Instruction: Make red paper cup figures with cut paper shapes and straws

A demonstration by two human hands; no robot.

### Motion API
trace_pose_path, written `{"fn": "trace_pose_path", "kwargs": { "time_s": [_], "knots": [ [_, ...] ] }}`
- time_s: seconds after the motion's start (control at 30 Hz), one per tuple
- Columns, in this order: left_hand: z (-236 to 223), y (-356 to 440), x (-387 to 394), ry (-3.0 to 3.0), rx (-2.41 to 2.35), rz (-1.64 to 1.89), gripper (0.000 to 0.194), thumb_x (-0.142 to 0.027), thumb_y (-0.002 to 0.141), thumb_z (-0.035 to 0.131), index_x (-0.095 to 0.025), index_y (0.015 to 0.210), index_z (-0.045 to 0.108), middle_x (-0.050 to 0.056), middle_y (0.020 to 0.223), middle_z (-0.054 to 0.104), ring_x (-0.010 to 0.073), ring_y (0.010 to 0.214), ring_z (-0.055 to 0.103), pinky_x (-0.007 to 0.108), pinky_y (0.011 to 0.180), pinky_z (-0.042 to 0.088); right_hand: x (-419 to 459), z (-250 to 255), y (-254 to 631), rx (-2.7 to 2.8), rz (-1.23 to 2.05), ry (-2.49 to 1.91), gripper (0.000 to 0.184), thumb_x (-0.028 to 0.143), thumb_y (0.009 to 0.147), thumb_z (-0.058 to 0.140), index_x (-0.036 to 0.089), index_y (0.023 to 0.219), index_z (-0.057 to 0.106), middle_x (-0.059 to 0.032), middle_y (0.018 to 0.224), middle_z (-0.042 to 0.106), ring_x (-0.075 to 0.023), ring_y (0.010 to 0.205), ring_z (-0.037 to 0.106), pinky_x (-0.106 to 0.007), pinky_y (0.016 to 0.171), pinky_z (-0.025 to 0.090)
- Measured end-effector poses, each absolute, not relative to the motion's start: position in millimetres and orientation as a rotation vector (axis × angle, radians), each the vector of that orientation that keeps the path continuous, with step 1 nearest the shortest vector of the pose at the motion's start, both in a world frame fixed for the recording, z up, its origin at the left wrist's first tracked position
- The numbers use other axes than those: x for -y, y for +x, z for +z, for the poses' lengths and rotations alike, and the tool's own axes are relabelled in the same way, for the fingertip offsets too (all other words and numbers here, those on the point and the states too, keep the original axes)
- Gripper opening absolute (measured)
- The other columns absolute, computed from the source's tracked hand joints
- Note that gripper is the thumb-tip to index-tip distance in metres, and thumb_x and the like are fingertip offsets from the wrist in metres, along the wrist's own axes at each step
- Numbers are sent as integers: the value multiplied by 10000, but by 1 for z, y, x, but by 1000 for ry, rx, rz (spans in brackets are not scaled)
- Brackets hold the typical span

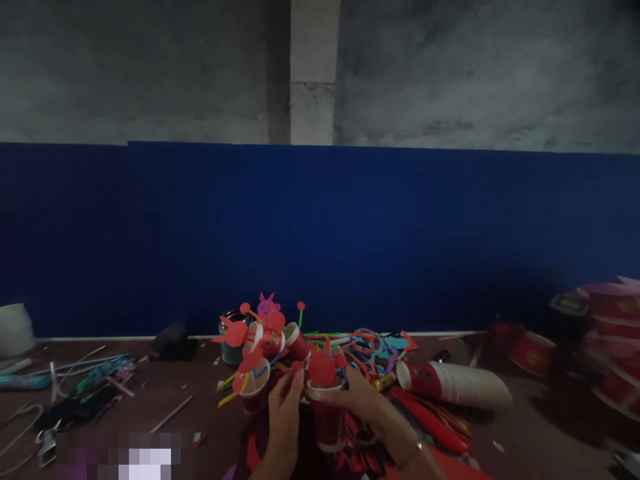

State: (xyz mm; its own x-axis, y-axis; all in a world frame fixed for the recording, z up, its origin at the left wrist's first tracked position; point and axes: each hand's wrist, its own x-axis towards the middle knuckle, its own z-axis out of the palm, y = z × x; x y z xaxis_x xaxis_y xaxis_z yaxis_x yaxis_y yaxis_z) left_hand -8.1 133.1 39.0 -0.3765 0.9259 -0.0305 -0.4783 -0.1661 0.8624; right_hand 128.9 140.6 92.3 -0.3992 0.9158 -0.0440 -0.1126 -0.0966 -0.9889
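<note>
A red paper cup (327,427) with a white rim stands upright in front of me. My right hand (363,400) is closed around its upper right side. A round red paper cutout (323,369) with pointed tips rises from the rim, a smaller red disc on either side. My left hand (286,400) has its fingers pinched together at the left red paper disc (298,367), beside the rim. Left of it stands another decorated paper cup (254,393). Behind, more cups with red cutouts lean by a dark jar (231,343). My fingers partly hide the cup's rim.
A stack of white-and-red paper cups (473,385) lies on its side at right. Behind are colourful paper strips (373,347). Blurred red containers (615,347) rise at far right. Scraps and a white cup (15,330) are left. A blue panel (320,233) backs the table.
</note>
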Motion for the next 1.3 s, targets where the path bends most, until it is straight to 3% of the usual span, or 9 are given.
{"fn": "trace_pose_path", "kwargs": {
  "time_s": [0.2, 0.37, 0.57, 0.77, 1.0, 1.13, 1.3],
  "knots": [
    [38, -7, -134, 505, -1062, 1800, 425, -406, 473, 854, -155, 785, 711, 64, 788, 742, 241, 778, 695, 315, 721, 546, -140, 93, 131, 1367, 1641, -894, 606, 361, 474, 850, 190, 1005, 614, -49, 909, 736, -271, 897, 674, -432, 883, 481],
    [34, -9, -134, 630, -1002, 1770, 404, -435, 536, 819, -140, 794, 721, 58, 778, 744, 218, 765, 683, 293, 720, 538, -141, 89, 132, 1332, 1643, -949, 579, 338, 472, 851, 185, 978, 615, -58, 940, 732, -277, 924, 662, -423, 868, 489],
    [39, -7, -131, 635, -1041, 1781, 386, -443, 508, 818, -149, 744, 737, 54, 755, 746, 213, 733, 679, 291, 702, 541, -140, 90, 133, 1339, 1647, -975, 555, 296, 460, 853, 181, 956, 633, -39, 876, 739, -272, 888, 668, -415, 855, 490],
    [39, -8, -129, 688, -1074, 1795, 373, -445, 581, 778, -155, 813, 737, 55, 805, 746, 221, 793, 677, 291, 734, 537, -138, 95, 134, 1290, 1667, -966, 472, 281, 491, 835, 173, 913, 654, -48, 870, 748, -281, 889, 676, -396, 834, 502],
    [36, -8, -131, 690, -1041, 1792, 404, -464, 562, 795, -145, 803, 737, 71, 827, 748, 246, 827, 673, 325, 775, 537, -139, 98, 135, 1379, 1707, -956, 543, 338, 490, 854, 163, 967, 661, -50, 913, 739, -266, 922, 667, -404, 884, 484],
    [39, -6, -131, 663, -945, 1739, 497, -453, 615, 773, -193, 1033, 700, 76, 1007, 727, 262, 991, 644, 351, 887, 502, -136, 104, 133, 1404, 1727, -863, 543, 363, 521, 845, 155, 992, 671, -61, 922, 736, -264, 925, 665, -416, 921, 463],
    [31, 0, -131, 773, -859, 1689, 790, -494, 616, 763, -249, 1313, 482, 101, 1194, 647, 283, 1108, 590, 389, 937, 473, -138, 99, 132, 1227, 1726, -906, 551, 346, 514, 848, 153, 991, 651, -65, 884, 740, -286, 898, 675, -427, 863, 494]
  ]
}}
